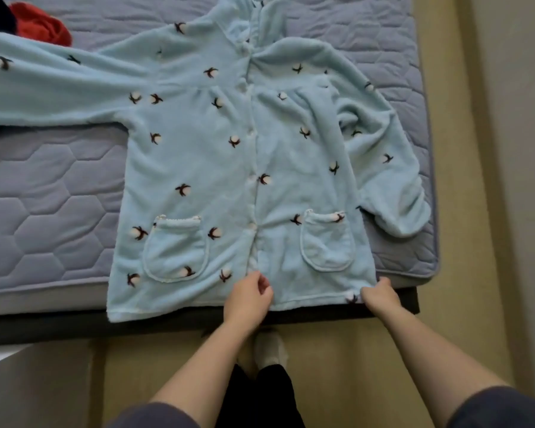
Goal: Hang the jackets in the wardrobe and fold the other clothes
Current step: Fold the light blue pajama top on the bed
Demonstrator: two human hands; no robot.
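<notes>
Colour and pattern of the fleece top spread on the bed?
Light blue fleece top with small white-and-dark-brown cotton-boll motifs; head view.

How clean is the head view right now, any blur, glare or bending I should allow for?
Head view: soft, even light, no glare; a dark shadow lies under the spread sleeve of the top on the mattress; wide-angle bending curves the bed edge; the frame is slightly soft throughout, yet the left hand and right hand at the hem read clearly.
</notes>
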